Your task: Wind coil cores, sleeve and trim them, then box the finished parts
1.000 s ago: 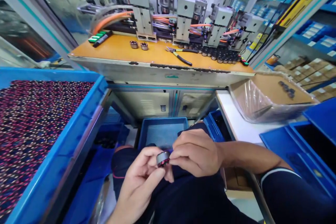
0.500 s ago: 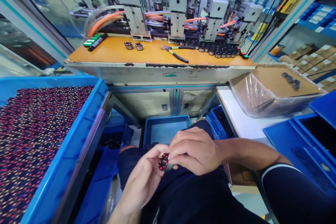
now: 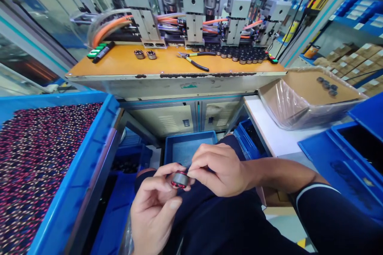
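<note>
A small round motor part (image 3: 180,179), with a grey metal ring and red windings, is held above my lap. My left hand (image 3: 157,203) has its fingers around the part from the left and behind, with the thumb apart below it. On the right, my right hand (image 3: 220,170) pinches at the part's right edge, thumb and index finger pressed together. Whatever lies between those fingertips is too small to make out. The grey side of the ring faces up and the red windings show at its lower edge.
On the orange bench (image 3: 113,65) are pliers (image 3: 196,60), two loose round parts (image 3: 145,54) and several dark ones under the machine. A blue bin (image 3: 104,107) of red-wound parts stands left. To the right is a plastic-lined box (image 3: 299,107); a blue tray (image 3: 190,143) is below.
The part has turned in my left hand, so its grey side now shows instead of its open wound face. My left thumb has moved off it. The view has shifted slightly.
</note>
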`<move>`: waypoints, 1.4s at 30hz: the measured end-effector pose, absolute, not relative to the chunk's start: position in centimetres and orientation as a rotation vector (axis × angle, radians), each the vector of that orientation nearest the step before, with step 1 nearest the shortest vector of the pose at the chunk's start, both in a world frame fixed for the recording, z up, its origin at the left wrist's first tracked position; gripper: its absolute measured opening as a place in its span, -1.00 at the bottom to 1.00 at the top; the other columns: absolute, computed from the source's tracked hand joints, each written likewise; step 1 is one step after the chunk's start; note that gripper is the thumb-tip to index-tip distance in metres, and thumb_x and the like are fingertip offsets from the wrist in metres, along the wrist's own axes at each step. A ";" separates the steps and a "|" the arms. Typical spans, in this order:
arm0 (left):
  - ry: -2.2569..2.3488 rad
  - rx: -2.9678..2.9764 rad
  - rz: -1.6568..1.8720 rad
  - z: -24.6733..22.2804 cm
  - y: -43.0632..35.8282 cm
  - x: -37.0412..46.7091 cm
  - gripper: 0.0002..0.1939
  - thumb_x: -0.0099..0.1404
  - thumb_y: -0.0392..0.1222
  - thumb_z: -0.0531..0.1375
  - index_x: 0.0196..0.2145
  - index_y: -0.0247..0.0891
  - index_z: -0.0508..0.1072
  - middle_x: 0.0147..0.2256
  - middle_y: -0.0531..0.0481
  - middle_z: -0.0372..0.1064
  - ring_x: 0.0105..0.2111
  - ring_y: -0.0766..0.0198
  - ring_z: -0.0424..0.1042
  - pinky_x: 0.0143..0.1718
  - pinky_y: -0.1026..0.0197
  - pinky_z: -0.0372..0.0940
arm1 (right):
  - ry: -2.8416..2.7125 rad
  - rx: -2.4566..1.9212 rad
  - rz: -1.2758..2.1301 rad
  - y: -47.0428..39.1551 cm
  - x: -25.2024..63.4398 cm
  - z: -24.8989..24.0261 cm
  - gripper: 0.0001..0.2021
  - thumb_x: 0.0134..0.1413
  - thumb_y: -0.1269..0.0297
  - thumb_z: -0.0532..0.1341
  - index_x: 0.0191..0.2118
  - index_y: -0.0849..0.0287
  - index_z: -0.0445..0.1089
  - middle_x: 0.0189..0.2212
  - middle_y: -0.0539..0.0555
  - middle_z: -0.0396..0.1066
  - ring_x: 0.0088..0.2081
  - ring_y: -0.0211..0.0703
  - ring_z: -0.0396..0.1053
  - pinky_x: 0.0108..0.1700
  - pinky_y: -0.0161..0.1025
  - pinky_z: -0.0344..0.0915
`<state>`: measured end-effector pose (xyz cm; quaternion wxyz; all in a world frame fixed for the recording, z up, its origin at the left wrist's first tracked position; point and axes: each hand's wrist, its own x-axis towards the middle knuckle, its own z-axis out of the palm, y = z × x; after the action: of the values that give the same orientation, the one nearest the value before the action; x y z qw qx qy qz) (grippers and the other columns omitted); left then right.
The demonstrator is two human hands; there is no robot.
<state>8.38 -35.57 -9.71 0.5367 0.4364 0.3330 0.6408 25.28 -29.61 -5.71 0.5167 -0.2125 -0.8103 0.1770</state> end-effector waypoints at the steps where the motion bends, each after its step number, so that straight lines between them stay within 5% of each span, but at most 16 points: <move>1: 0.835 1.040 1.563 -9.6 -35.6 8.4 -0.83 0.18 -0.33 0.37 -0.35 -0.18 0.43 -0.14 0.00 0.53 -0.28 0.24 0.55 -0.27 0.18 0.51 | -1.925 -0.525 0.456 -29.8 25.2 -5.7 -0.86 0.29 0.42 0.17 -0.34 0.25 0.37 -0.47 0.02 0.44 -0.42 -0.37 0.37 -0.36 -0.44 0.32; 5: 0.972 1.085 1.665 -9.3 -35.5 8.6 -0.78 0.12 -0.38 0.40 -0.33 -0.16 0.47 -0.27 0.03 0.55 -0.22 0.25 0.55 -0.19 0.24 0.50 | -1.789 -0.657 0.700 -31.1 24.9 -5.7 -0.90 0.20 0.42 0.22 -0.36 0.27 0.39 -0.46 0.02 0.41 -0.43 -0.37 0.33 -0.38 -0.42 0.30; 10: 1.008 1.177 1.657 -10.2 -35.5 8.2 -0.70 0.12 -0.45 0.38 -0.20 -0.15 0.56 -0.09 -0.04 0.56 -0.14 0.19 0.59 -0.13 0.22 0.52 | -1.556 -0.767 1.403 -31.8 24.8 -5.3 -0.90 0.06 0.39 0.28 -0.42 0.28 0.38 -0.49 -0.02 0.36 -0.49 -0.42 0.28 -0.42 -0.44 0.27; 14: 0.867 1.202 1.645 -11.3 -35.3 7.7 -0.68 0.16 -0.48 0.34 -0.19 -0.13 0.57 -0.05 -0.02 0.57 -0.14 0.12 0.62 -0.14 0.15 0.55 | -1.272 -0.850 1.958 -31.5 25.1 -5.1 -0.70 -0.08 0.20 0.44 -0.43 0.28 0.35 -0.57 -0.08 0.32 -0.54 -0.43 0.28 -0.47 -0.46 0.25; 17: 0.792 1.193 1.632 -11.5 -35.1 7.5 -0.68 0.17 -0.46 0.35 -0.18 -0.09 0.58 -0.06 0.01 0.59 -0.07 0.06 0.60 -0.09 0.08 0.55 | -1.190 -0.868 2.079 -31.1 25.1 -5.4 -0.58 -0.19 0.10 0.49 -0.37 0.28 0.35 -0.57 -0.10 0.34 -0.56 -0.42 0.30 -0.49 -0.45 0.30; 21: 0.758 1.152 1.622 -11.0 -34.7 7.7 -0.72 0.17 -0.37 0.38 -0.20 -0.03 0.62 -0.08 0.01 0.61 -0.03 0.04 0.58 -0.06 0.03 0.53 | -1.257 -0.705 2.142 -30.8 24.7 -6.7 -0.51 -0.09 -0.01 0.44 -0.20 0.30 0.40 -0.53 -0.07 0.38 -0.55 -0.39 0.35 -0.45 -0.40 0.35; 24: 0.714 1.014 1.602 -10.7 -33.9 8.1 -0.90 0.22 -0.15 0.37 -0.27 0.02 0.65 -0.13 -0.02 0.63 -0.10 0.03 0.61 -0.14 0.02 0.56 | -1.390 -0.637 1.893 -30.7 24.4 -7.8 -0.54 -0.01 0.01 0.40 -0.14 0.30 0.40 -0.46 -0.02 0.40 -0.51 -0.38 0.36 -0.41 -0.38 0.37; 27: 0.886 0.782 1.563 -11.1 -32.9 8.5 -0.87 0.20 0.00 0.37 -0.33 -0.04 0.66 -0.17 -0.03 0.64 -0.14 0.07 0.62 -0.17 0.10 0.55 | -1.709 -0.571 1.056 -30.0 24.5 -8.5 -0.69 0.11 0.17 0.34 -0.13 0.28 0.40 -0.39 0.04 0.43 -0.45 -0.37 0.38 -0.37 -0.39 0.40; 32: 1.427 1.110 1.672 -11.5 -34.4 8.7 -0.81 0.21 -0.18 0.37 -0.18 -0.10 0.63 -0.26 0.06 0.63 -0.29 0.37 0.60 -0.18 0.41 0.46 | -1.965 -0.431 -0.220 -27.9 25.9 -8.8 -0.81 0.16 0.37 0.27 -0.12 0.31 0.38 -0.37 0.11 0.50 -0.35 -0.25 0.45 -0.28 -0.31 0.45; 37: 1.428 1.703 1.563 -10.1 -36.1 8.6 -0.53 0.16 -0.25 0.39 0.04 -0.07 0.53 -0.18 0.08 0.59 -0.30 0.35 0.56 -0.14 0.36 0.47 | -2.053 -0.311 -0.456 -27.5 26.5 -8.6 -0.86 0.24 0.41 0.17 -0.16 0.39 0.39 -0.42 0.12 0.48 -0.40 -0.19 0.43 -0.37 -0.24 0.43; 42: 1.376 1.751 1.472 -9.6 -35.1 8.4 -0.60 0.22 -0.33 0.34 0.00 -0.04 0.54 -0.12 0.09 0.58 -0.21 0.32 0.57 -0.07 0.32 0.46 | -2.061 -0.337 -0.282 -28.5 26.2 -8.5 -0.90 0.21 0.45 0.18 -0.19 0.37 0.40 -0.39 0.13 0.48 -0.36 -0.21 0.44 -0.33 -0.27 0.43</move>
<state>8.35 -35.08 -9.62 0.2337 0.6378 0.5010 0.5362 26.19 -28.46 -8.47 0.4944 -0.1390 -0.8501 -0.1164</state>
